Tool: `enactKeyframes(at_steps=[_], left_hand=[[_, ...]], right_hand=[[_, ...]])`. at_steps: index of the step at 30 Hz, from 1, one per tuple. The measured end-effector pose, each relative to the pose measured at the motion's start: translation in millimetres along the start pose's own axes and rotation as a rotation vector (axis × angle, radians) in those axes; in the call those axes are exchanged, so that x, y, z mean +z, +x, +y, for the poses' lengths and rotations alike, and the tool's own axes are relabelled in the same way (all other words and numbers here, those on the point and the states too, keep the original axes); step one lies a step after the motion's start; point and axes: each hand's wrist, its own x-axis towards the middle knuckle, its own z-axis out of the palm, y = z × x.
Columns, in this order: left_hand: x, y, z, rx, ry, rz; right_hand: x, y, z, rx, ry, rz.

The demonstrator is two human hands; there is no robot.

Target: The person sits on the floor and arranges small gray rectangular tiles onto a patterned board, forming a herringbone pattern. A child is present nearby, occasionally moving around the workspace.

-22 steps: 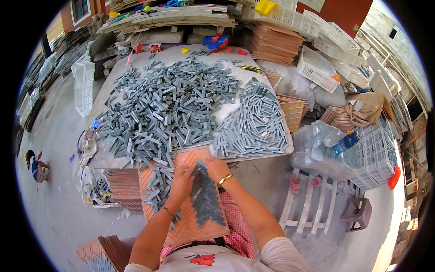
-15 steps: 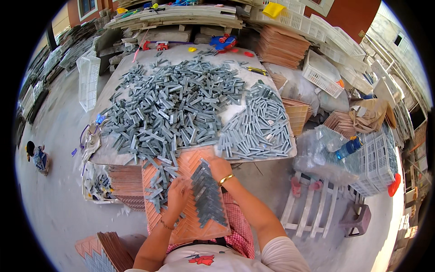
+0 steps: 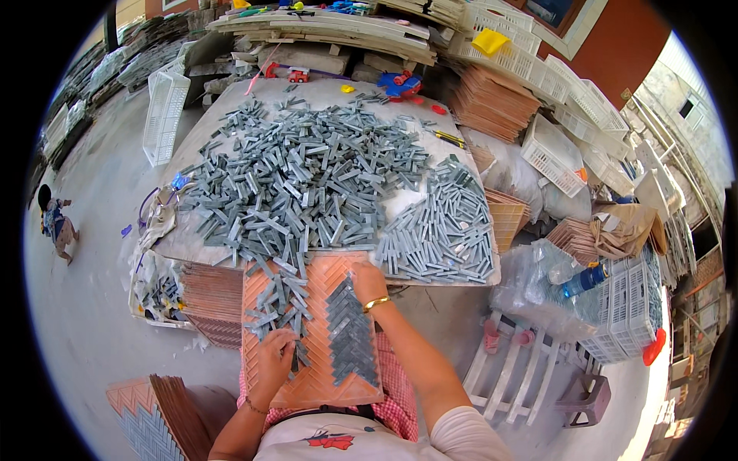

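Note:
An orange tray (image 3: 317, 388) with moulded herringbone grooves lies in front of me, against the table's near edge. Dark grey stone strips (image 3: 350, 338) sit in a herringbone band along its right side. Loose strips (image 3: 278, 301) are heaped on its left side. My left hand (image 3: 274, 359) is at the lower end of that heap, fingers closed beside some strips; what is between them cannot be made out. At the top end of the laid band is my right hand (image 3: 370, 283), a gold bangle on its wrist, its fingers bent together and their tips hidden.
A large pile of grey strips (image 3: 300, 173) covers the table (image 3: 219, 107), with flatter strips (image 3: 442, 230) at its right. Stacked orange trays (image 3: 211, 292) stand left below the table. White crates (image 3: 626, 307) and a stool (image 3: 582, 399) are at right. A small person (image 3: 58, 223) is on the left floor.
My left hand has moved down and left, from beside the laid band to the loose strips. My right hand stays near the band's top end. The view has shifted; the small person changed posture.

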Motion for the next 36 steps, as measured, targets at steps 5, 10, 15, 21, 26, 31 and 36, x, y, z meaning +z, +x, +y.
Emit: enactKeyframes(at_steps=[5,10,15,21,26,31,36], left_hand=[[-19,-2,24,-0.074,0.033,-0.023],[-9,-5,13,-0.046,-0.042,-0.007],[13,-7,9,0.020,-0.064,-0.037],[32,5,18,0.068,-0.076,-0.141],[50,24,12,0.043,0.057,-0.196],[62,39,-1,-0.069,-0.067,-0.112],[60,40,-8,-0.162,-0.128,-0.079]], right_hand=[[-37,1,-22,0.269,-0.094,-0.234],[-17,-5,-9,0.278,-0.033,-0.154],[-12,7,0,0.131,-0.048,-0.169],[-7,56,-18,0.214,-0.082,-0.132],[6,92,-46,0.348,-0.082,-0.082],[19,87,-12,0.375,0.249,-0.037],[-11,47,-2,0.358,1.052,-0.368]])
